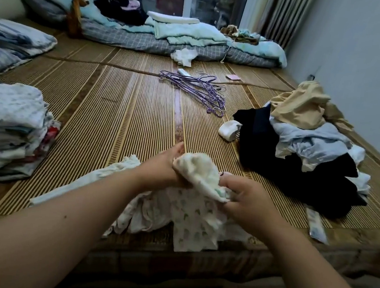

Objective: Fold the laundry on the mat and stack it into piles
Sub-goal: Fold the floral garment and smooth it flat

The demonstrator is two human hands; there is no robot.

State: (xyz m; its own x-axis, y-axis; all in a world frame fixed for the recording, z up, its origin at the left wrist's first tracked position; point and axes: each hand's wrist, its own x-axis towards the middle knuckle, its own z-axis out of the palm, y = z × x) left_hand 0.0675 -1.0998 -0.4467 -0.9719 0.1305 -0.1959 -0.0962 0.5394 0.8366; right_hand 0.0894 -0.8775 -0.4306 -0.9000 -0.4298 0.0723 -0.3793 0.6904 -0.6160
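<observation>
A small cream-white garment [199, 171] is bunched between both hands above the mat's near edge. My left hand [164, 167] grips its left end, and my right hand [246, 199] pinches its lower right corner. Under the hands lie white patterned baby clothes [191, 222], spread and crumpled. A stack of folded light laundry [11, 128] stands at the left. An unfolded heap of black, pale blue and beige clothes [299, 148] sits at the right. The bamboo mat [122, 119] carries all of it.
Purple wire hangers [196, 89] lie in the mat's middle, a white sock [229, 129] beside the heap, a white cloth [184, 56] farther back. Folded bedding and quilts [189, 35] line the far side, pillows [12, 41] the left. A wall runs on the right.
</observation>
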